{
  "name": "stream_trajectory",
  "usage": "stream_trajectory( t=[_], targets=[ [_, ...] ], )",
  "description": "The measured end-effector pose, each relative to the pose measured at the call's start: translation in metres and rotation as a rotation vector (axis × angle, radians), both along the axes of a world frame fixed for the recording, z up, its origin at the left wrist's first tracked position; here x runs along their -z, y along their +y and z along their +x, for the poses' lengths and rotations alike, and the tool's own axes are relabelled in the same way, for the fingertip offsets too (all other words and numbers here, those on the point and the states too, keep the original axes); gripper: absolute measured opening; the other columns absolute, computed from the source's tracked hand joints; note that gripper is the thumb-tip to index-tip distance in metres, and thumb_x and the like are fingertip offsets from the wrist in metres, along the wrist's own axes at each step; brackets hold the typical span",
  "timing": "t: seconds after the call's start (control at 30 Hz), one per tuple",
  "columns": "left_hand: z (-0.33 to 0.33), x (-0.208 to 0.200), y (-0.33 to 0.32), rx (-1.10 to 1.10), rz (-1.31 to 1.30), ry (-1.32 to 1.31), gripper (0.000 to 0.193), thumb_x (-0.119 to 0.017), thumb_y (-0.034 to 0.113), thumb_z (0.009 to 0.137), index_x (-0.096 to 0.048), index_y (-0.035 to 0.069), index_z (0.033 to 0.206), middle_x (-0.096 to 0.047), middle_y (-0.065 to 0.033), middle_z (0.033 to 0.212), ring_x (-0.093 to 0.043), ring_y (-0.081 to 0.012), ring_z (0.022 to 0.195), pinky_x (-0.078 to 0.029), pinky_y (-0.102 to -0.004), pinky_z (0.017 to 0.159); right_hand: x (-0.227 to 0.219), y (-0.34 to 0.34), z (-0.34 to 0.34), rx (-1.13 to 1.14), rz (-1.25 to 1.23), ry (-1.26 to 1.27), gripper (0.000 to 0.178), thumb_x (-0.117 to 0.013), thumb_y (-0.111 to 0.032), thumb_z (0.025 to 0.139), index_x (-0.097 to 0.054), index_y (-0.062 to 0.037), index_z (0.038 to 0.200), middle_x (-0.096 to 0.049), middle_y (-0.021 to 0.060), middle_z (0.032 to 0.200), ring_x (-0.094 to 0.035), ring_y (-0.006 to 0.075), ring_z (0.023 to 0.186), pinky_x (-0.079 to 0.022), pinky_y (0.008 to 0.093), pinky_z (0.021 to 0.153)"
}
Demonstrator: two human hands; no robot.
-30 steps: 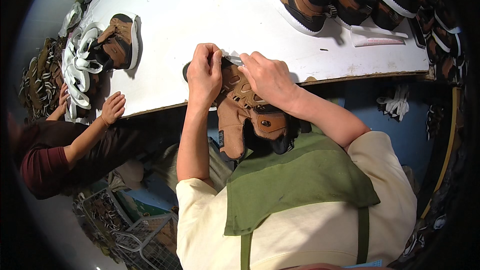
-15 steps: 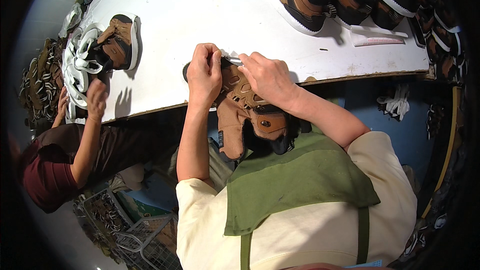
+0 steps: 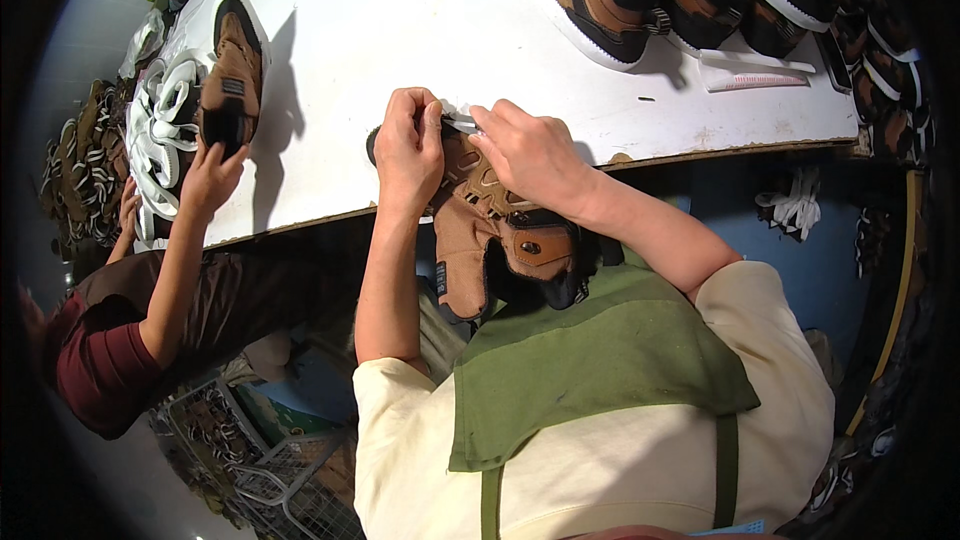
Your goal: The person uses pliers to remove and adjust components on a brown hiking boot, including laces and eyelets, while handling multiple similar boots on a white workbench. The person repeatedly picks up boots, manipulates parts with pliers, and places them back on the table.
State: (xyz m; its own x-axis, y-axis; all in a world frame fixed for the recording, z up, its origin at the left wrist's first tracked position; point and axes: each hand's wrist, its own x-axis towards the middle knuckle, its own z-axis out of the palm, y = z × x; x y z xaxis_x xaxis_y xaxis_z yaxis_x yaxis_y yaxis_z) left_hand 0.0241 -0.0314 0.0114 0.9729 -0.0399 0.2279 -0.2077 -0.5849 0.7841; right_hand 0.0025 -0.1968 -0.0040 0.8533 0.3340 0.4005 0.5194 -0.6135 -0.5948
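A brown and black shoe upper hangs over the table's front edge against my green apron, a small leather patch on its side. My left hand is closed at its far end, fingertips pinched together on the dark edge. My right hand is closed just to the right, its fingertips around a slim pale piece whose tip reaches the same edge. What kind of piece it is, I cannot make out. The hands are close together and cover much of the upper's far end.
The white table bears a row of brown shoes and a white tube at right. On the left, a co-worker's hand holds a brown shoe beside white soles. A wire cart stands below.
The co-worker now grips the brown shoe and has tipped it up and away along the table. My hands have hardly moved; the pale piece lies at a slightly different angle.
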Motion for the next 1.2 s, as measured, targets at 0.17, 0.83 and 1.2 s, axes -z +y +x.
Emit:
stream_trajectory(
  t=[0.17,0.83,1.2],
  targets=[
    [0.000,0.002,0.000,0.018,-0.022,-0.039,0.005,-0.056,0.005,0.092,-0.054,0.000,0.091,-0.054,-0.0083,0.081,-0.051,-0.0161,0.064,-0.044,-0.0283,0.061,0.001,0.002,0.004,0.005,-0.003,0.010,0.031,-0.065,-0.012,0.085,-0.060,0.0067,0.110,-0.059,0.0127,0.079,-0.062,0.0225,0.057,-0.051,0.0315,0.050],
    [0.001,0.000,0.000,0.015,-0.010,-0.046,0.005,-0.056,0.004,0.092,-0.054,0.000,0.091,-0.055,-0.0088,0.083,-0.051,-0.0157,0.065,-0.045,-0.0283,0.062,0.007,-0.004,0.004,-0.023,0.037,0.006,0.032,-0.066,-0.008,0.084,-0.060,0.0032,0.113,-0.055,0.0107,0.078,-0.059,0.0232,0.059,-0.050,0.0319,0.052],
    [0.000,0.000,0.000,-0.003,-0.075,-0.004,0.006,-0.054,0.007,0.093,-0.054,0.001,0.092,-0.054,-0.0051,0.078,-0.048,-0.0117,0.063,-0.043,-0.0258,0.060,0.001,-0.002,0.003,-0.005,0.012,-0.002,0.034,-0.065,-0.011,0.085,-0.059,0.0053,0.114,-0.056,0.0115,0.081,-0.060,0.0240,0.061,-0.051,0.0332,0.053]
  ],
)
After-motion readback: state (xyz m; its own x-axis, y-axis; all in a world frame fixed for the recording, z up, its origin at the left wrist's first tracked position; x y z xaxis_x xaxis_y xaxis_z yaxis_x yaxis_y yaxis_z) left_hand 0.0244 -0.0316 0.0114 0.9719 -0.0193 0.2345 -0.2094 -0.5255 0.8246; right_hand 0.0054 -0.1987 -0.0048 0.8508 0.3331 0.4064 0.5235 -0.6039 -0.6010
